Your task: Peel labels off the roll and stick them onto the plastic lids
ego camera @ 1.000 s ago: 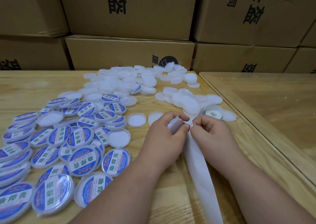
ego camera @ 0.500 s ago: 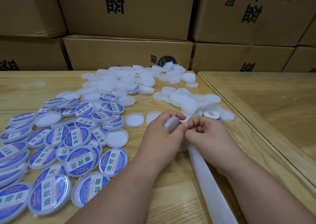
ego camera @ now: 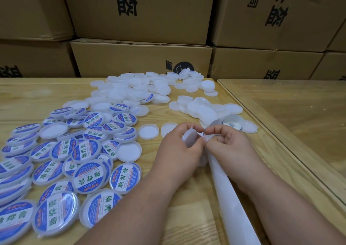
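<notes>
My left hand [ego camera: 179, 151] grips a blank white plastic lid [ego camera: 190, 139] held on edge near the table's middle. My right hand [ego camera: 224, 145] pinches at the white backing strip [ego camera: 230, 198] right beside that lid; fingers hide the label itself. The strip runs from the label roll [ego camera: 231, 124], which lies among blank lids, down toward me. A heap of blank white lids [ego camera: 142, 91] covers the far middle. Labelled blue-and-white lids [ego camera: 56, 151] spread over the left.
Stacked cardboard boxes [ego camera: 142, 57] wall off the back of the wooden table [ego camera: 28, 95]. A second table with a glass top [ego camera: 299, 113] adjoins on the right. Two single blank lids [ego camera: 148, 131] lie just left of my hands.
Both hands have stayed together at the lid. The right hand's fingertips shifted slightly toward the lid's edge, and the backing strip below has curled more.
</notes>
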Motion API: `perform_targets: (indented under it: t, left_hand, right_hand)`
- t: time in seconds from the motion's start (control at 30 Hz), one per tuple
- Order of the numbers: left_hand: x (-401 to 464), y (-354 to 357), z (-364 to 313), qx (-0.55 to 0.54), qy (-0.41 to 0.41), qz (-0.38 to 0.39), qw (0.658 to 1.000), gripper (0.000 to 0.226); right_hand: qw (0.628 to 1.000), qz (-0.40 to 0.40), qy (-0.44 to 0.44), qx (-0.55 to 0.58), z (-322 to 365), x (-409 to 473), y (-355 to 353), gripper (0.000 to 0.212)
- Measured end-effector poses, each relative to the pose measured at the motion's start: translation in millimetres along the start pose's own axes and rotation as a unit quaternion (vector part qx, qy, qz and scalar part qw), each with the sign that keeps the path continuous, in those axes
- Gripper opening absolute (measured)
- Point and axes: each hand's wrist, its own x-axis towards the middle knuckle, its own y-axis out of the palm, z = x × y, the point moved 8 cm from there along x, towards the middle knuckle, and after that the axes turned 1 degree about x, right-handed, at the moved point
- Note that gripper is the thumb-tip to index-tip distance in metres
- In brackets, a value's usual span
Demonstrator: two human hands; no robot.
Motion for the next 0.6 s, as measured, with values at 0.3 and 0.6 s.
perform_targets:
  t: [0.3, 0.6]
  left_hand:
    - [0.7, -8.9, -0.6, -0.006, -0.026, -0.039, 0.999, 0.023]
    - [4.5, -22.0, 9.9, -0.067, -0.08, -0.099, 0.99, 0.032]
  right_hand:
    - [0.998, -0.054, -0.002, 0.017, 6.1, 0.4, -13.5, 0.042]
    - [0.995, -0.097, -0.009, 0.002, 5.7, 1.6, -28.5, 0.03]
